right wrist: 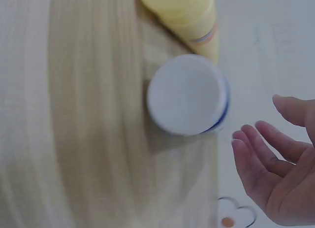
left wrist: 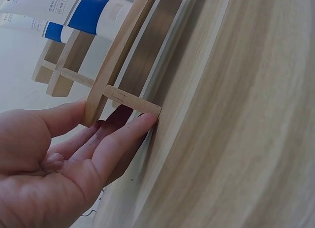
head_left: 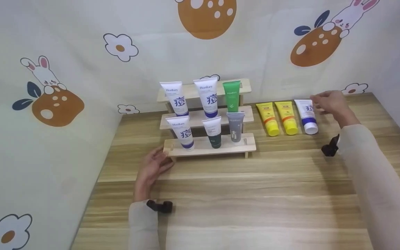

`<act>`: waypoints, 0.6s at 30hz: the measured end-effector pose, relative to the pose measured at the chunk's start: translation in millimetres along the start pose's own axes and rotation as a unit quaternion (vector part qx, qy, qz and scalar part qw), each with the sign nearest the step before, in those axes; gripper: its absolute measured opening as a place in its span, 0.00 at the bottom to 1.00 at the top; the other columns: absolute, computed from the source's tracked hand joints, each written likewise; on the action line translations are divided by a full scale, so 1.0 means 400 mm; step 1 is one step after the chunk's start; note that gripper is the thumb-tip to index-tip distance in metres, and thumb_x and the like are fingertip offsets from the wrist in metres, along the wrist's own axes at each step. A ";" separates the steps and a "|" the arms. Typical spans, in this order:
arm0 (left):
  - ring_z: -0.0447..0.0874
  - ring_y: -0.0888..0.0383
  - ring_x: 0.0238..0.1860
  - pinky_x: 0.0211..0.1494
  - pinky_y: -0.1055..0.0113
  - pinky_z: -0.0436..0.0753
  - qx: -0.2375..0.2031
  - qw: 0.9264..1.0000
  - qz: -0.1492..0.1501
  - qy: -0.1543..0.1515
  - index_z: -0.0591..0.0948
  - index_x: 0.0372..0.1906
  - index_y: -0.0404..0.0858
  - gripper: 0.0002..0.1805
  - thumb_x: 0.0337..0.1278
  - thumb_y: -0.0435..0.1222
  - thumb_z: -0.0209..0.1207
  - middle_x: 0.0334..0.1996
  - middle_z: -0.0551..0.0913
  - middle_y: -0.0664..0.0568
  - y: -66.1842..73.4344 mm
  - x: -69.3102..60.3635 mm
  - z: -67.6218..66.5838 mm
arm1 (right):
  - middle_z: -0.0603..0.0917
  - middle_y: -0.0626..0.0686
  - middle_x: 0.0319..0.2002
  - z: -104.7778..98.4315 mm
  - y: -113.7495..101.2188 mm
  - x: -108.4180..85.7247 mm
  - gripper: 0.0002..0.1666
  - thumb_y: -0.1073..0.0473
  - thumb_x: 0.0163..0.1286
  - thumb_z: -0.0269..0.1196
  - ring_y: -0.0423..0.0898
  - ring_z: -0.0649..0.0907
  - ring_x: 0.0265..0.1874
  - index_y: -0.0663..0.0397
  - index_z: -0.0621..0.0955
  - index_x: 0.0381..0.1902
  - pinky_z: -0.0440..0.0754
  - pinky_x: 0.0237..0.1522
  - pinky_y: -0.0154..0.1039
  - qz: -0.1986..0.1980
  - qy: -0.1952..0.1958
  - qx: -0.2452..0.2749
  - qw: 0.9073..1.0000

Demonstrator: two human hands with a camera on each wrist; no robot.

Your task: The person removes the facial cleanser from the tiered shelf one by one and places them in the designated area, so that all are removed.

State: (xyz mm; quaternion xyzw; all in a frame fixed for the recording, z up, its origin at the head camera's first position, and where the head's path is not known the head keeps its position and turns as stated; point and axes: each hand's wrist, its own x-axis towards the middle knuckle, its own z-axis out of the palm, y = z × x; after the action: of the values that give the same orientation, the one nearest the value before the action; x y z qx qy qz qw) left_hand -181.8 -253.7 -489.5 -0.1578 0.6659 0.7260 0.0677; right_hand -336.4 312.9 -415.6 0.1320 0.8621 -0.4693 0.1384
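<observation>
Gripping a stepped wooden rack, the left fingers curl; the right fingers (released) hover beside a round-capped tube.

A rack bearing six tubes stands left of three others

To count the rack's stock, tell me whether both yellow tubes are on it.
No, both yellow tubes are on the table beside the rack.

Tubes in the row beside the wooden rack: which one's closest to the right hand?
The white-and-blue tube at the row's right end. The middle yellow tube and left yellow tube are farther from the right hand.
</observation>
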 end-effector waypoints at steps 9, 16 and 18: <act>0.82 0.45 0.57 0.62 0.56 0.87 0.004 1.000 -0.007 -0.004 0.62 0.75 0.33 0.27 0.75 0.31 0.48 0.66 0.71 0.30 0.001 0.000 0.002 | 0.77 0.45 0.56 0.042 -0.129 -0.085 0.41 0.34 0.69 0.59 0.45 0.77 0.57 0.52 0.71 0.70 0.84 0.60 0.32 -0.126 0.032 0.061 0.990; 0.84 0.47 0.54 0.61 0.56 0.88 0.011 1.000 -0.001 -0.003 0.63 0.74 0.33 0.26 0.76 0.30 0.48 0.65 0.73 0.30 0.003 0.002 0.003 | 0.82 0.48 0.57 0.101 -0.230 -0.175 0.34 0.39 0.69 0.63 0.41 0.81 0.54 0.50 0.75 0.66 0.86 0.47 0.23 -0.195 -0.023 0.147 0.969; 0.84 0.47 0.55 0.61 0.57 0.87 0.011 1.000 -0.005 -0.004 0.63 0.75 0.34 0.26 0.76 0.31 0.48 0.65 0.73 0.30 0.004 0.003 0.005 | 0.81 0.48 0.57 0.118 -0.251 -0.195 0.33 0.40 0.69 0.63 0.42 0.81 0.54 0.49 0.76 0.65 0.86 0.48 0.23 -0.212 -0.032 0.146 0.966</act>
State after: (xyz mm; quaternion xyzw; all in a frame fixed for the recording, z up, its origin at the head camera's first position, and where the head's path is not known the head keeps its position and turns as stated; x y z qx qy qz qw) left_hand -183.7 -252.1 -488.2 -0.1580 0.6729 0.7187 0.0759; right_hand -294.5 212.6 -334.2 -0.0500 0.7877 -0.6125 0.0425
